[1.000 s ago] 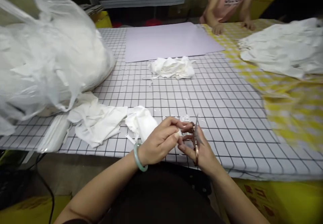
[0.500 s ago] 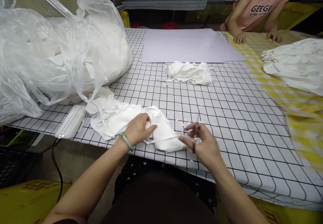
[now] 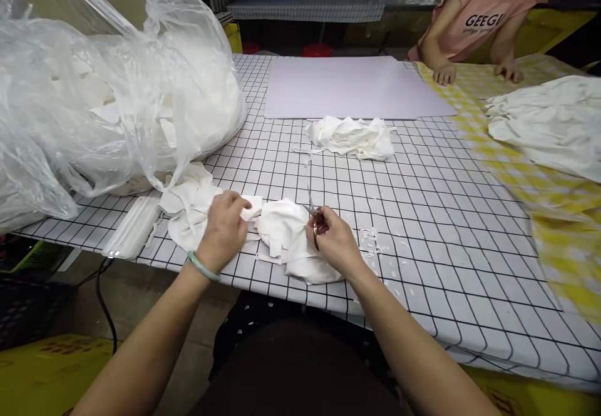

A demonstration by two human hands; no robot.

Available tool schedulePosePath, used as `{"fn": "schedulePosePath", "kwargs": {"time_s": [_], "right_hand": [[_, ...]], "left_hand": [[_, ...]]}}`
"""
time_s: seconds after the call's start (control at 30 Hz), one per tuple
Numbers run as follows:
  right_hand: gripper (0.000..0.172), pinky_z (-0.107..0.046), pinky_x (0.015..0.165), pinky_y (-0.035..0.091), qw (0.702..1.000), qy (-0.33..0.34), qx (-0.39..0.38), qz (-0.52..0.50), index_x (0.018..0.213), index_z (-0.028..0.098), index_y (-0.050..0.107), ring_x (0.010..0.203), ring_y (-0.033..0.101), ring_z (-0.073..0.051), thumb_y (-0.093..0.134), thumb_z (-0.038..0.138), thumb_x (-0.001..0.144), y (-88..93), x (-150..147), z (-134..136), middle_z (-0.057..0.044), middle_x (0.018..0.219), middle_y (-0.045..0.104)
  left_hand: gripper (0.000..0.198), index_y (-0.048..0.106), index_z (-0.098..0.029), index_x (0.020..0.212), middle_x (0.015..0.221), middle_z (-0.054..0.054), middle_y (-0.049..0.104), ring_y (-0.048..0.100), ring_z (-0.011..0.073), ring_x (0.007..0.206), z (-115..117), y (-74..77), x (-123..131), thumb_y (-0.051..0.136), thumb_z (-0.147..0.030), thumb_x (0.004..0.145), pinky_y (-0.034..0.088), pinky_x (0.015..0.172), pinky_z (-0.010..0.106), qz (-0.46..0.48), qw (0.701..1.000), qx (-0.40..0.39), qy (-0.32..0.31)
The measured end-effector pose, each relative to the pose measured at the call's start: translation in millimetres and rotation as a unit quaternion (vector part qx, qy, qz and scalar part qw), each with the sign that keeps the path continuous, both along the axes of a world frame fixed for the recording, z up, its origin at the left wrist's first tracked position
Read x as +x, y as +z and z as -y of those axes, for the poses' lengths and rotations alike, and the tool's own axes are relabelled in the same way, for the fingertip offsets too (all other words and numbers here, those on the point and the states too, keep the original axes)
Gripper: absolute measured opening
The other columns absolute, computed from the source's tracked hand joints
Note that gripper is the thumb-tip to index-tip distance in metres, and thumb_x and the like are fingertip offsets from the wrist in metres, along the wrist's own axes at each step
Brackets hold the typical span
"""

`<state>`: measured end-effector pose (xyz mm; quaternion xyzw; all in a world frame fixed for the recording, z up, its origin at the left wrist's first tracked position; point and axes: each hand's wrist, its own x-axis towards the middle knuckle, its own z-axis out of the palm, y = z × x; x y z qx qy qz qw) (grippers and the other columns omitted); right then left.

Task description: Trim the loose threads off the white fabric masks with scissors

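My left hand (image 3: pixel 224 228), with a green bangle on its wrist, pinches a small white cloth piece (image 3: pixel 251 206) at the near edge of the grid-patterned table (image 3: pixel 422 216). My right hand (image 3: pixel 334 241) is closed round small scissors (image 3: pixel 313 213), whose blades point up and left over a crumpled white cloth (image 3: pixel 288 241) lying between my hands. More white cloth (image 3: pixel 188 206) lies just left of my left hand. Small white scraps (image 3: pixel 375 247) are scattered to the right of my right hand.
A big clear plastic bag of white cloth (image 3: pixel 107 84) fills the left of the table. A flat pale sheet (image 3: pixel 352 87) and a white cloth heap (image 3: pixel 352 136) lie farther back. Another person in a pink shirt (image 3: pixel 474 19) leans on the yellow checked cover (image 3: pixel 554 197), near a white fabric pile (image 3: pixel 549 125).
My right hand with the scissors moved left onto the crumpled cloth. My left hand shifted left and picked up a small white piece. Earlier, both hands met in front of me.
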<state>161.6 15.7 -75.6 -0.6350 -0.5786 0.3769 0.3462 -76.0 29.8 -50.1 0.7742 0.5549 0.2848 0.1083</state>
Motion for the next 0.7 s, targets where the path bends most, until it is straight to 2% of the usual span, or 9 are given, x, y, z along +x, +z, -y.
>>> {"fn": "schedulePosePath", "kwargs": {"time_s": [0.1,0.17,0.27,0.37,0.5,0.57,0.63,0.7], "right_hand": [[0.013,-0.031,0.066,0.044,0.998,-0.023,0.0,-0.066,0.082,0.023,0.053,0.069,0.052,-0.016,0.062,0.028,0.074,2.8,2.1,1.7,0.001,0.079,0.059],[0.018,-0.03,0.069,0.044,0.988,-0.033,0.014,-0.153,0.082,0.023,0.053,0.072,0.053,-0.016,0.067,0.028,0.071,5.5,3.1,4.6,0.001,0.081,0.057],[0.026,-0.028,0.07,0.043,0.957,-0.03,0.053,-0.285,0.086,0.024,0.052,0.076,0.052,-0.014,0.072,0.024,0.07,14.3,5.0,13.3,0.002,0.083,0.055],[0.026,-0.026,0.065,0.04,0.927,-0.025,0.074,-0.368,0.086,0.024,0.051,0.072,0.048,-0.013,0.073,0.022,0.073,27.3,4.2,23.5,0.003,0.079,0.05],[0.027,-0.024,0.058,0.036,0.902,-0.006,0.064,-0.427,0.082,0.024,0.049,0.066,0.043,-0.012,0.074,0.023,0.073,37.4,1.4,30.9,0.004,0.073,0.045],[0.027,-0.024,0.058,0.036,0.905,0.007,0.051,-0.421,0.083,0.024,0.05,0.066,0.043,-0.012,0.075,0.023,0.072,35.4,3.2,32.1,0.004,0.073,0.046],[0.027,-0.025,0.061,0.038,0.926,0.029,0.019,-0.376,0.085,0.023,0.053,0.069,0.046,-0.013,0.076,0.024,0.071,29.8,6.0,33.0,0.003,0.076,0.049],[0.026,-0.029,0.068,0.043,0.949,0.044,-0.011,-0.311,0.087,0.023,0.055,0.074,0.051,-0.015,0.076,0.026,0.074,23.3,5.2,33.9,0.001,0.081,0.054]], "left_hand": [[0.03,0.056,-0.018,0.096,0.095,0.007,0.057,0.055,0.0231,0.092,13.4,-15.5,5.0,0.045,0.004,0.078,0.051,0.082,0.039,-0.006,0.996,-0.023,-0.09],[0.027,0.055,-0.017,0.094,0.092,0.007,0.057,0.055,0.023,0.088,14.8,-27.3,3.8,0.046,0.002,0.077,0.052,0.08,0.039,-0.007,0.995,-0.048,-0.086],[0.023,0.054,-0.016,0.094,0.093,0.009,0.057,0.055,0.0251,0.09,11.0,-37.7,-4.9,0.047,-0.001,0.078,0.052,0.082,0.043,-0.005,0.996,-0.06,-0.061],[0.022,0.056,-0.017,0.098,0.098,0.009,0.059,0.056,0.0267,0.095,9.9,-39.6,-5.9,0.052,-0.007,0.079,0.051,0.087,0.046,0.006,0.996,-0.075,-0.056],[0.019,0.06,-0.018,0.095,0.098,0.009,0.061,0.055,0.0278,0.093,7.5,-42.0,12.7,0.061,-0.014,0.076,0.049,0.086,0.047,0.041,0.993,-0.095,-0.055],[0.011,0.058,-0.018,0.084,0.091,0.008,0.06,0.055,0.0254,0.088,2.0,-43.3,20.4,0.06,-0.013,0.075,0.049,0.083,0.044,0.073,0.99,-0.107,-0.052],[0.008,0.053,-0.019,0.075,0.084,0.006,0.058,0.055,0.0218,0.081,-4.5,-41.2,21.7,0.056,-0.012,0.077,0.049,0.077,0.039,0.115,0.986,-0.117,-0.04],[0.008,0.05,-0.019,0.076,0.078,0.004,0.057,0.055,0.0178,0.071,-8.4,-33.0,17.6,0.051,-0.014,0.083,0.048,0.067,0.032,0.163,0.978,-0.13,-0.018]]}}
